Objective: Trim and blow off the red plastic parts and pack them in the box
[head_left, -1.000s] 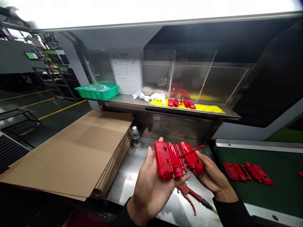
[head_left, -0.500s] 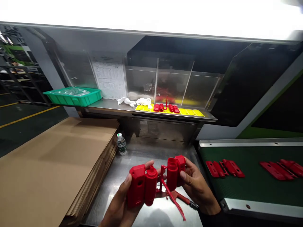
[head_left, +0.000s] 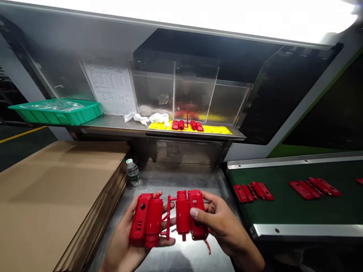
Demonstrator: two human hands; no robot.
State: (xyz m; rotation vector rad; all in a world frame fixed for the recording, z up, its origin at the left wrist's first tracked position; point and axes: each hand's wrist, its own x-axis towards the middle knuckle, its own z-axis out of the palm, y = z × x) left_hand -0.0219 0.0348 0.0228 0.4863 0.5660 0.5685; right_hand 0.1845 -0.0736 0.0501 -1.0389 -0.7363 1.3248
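Over the steel bench (head_left: 176, 181), a red plastic moulding (head_left: 147, 219) is up in both hands, held clear of the surface: two chunky halves linked by a thin red runner (head_left: 168, 219). The left hand (head_left: 120, 238) lies palm up and cupped, with the left thumb (head_left: 159, 194) hooked over the top of the left block (head_left: 140, 217). The right hand (head_left: 224, 223) comes in from the other side, the right thumb (head_left: 194, 213) pressed flat on the face of the right block (head_left: 197, 215), fingers wrapped behind it. Both forearms angle up from the bottom of the view, wrists low, hands close together.

Now, that runner looks like the weak spot: one twist, or the hands drawing apart, and it could bend or snap. The left block rests mostly on an open palm, so a sharp tilt might tip it onto the steel and scuff it. Just beyond sits a water bottle (head_left: 133, 172) beside the cardboard stack (head_left: 62, 181), within reach of a careless swing. Off to the right, more red mouldings (head_left: 314, 188) lie on the green conveyor belt (head_left: 283, 177).
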